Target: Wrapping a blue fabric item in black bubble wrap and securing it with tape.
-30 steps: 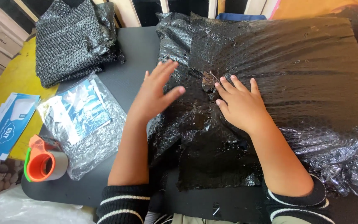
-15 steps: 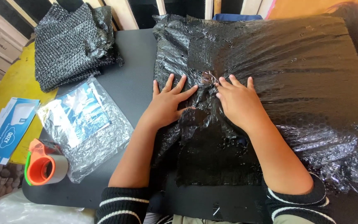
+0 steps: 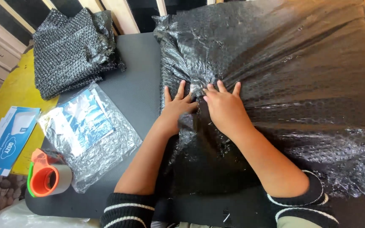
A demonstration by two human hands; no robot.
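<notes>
Your left hand and right hand press flat, fingers apart, side by side on the black bubble wrap spread over the worktop's right half. A tape dispenser sits at the near-left corner.

Black bubble wrap hides its contents and runs off-frame.

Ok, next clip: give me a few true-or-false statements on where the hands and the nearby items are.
1. Both hands press flat on the black bubble wrap. True: left hand, right hand.
2. The tape dispenser is in the right hand. False: it lies untouched at the table's left edge.
3. A clear bubble-wrapped packet lies left of the left forearm. True.
4. The folded black pile sits under the hands. False: it lies apart, far left.
</notes>
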